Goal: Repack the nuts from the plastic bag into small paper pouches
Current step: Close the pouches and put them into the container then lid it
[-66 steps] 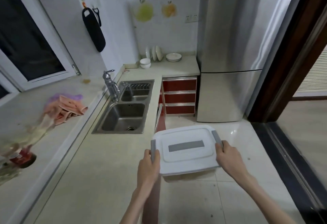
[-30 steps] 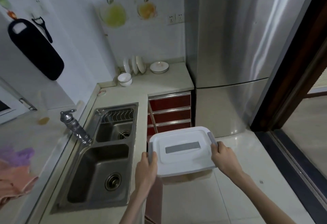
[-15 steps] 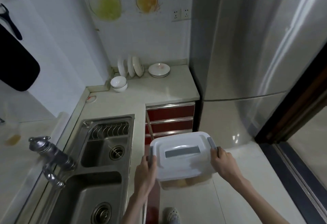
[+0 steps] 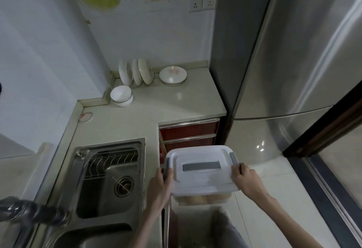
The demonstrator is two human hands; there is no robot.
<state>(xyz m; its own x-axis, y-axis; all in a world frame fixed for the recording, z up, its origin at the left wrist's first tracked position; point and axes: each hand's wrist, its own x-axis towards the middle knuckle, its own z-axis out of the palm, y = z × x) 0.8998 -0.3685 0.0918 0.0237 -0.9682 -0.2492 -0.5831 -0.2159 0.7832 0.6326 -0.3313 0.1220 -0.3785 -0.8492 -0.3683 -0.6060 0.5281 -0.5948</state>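
A lidded plastic container (image 4: pixel 201 171) is held in the lower centre of the frame, over the floor just beside the worktop (image 4: pixel 172 103) edge. The left hand (image 4: pixel 159 187) is clamped on its left side, the right hand (image 4: pixel 245 181) on its right. Since two seconds ago the container has been carried past the sink (image 4: pixel 109 177), towards the bare worktop by the fridge (image 4: pixel 284 61). Pale contents show through its wall; nuts, bag and pouches cannot be made out. Repacking is judged not yet begun; setting down probably comes next.

White box (image 4: pixel 199 181) w/ grey lid strip (red drawers (image 4: pixel 189 129) behind)
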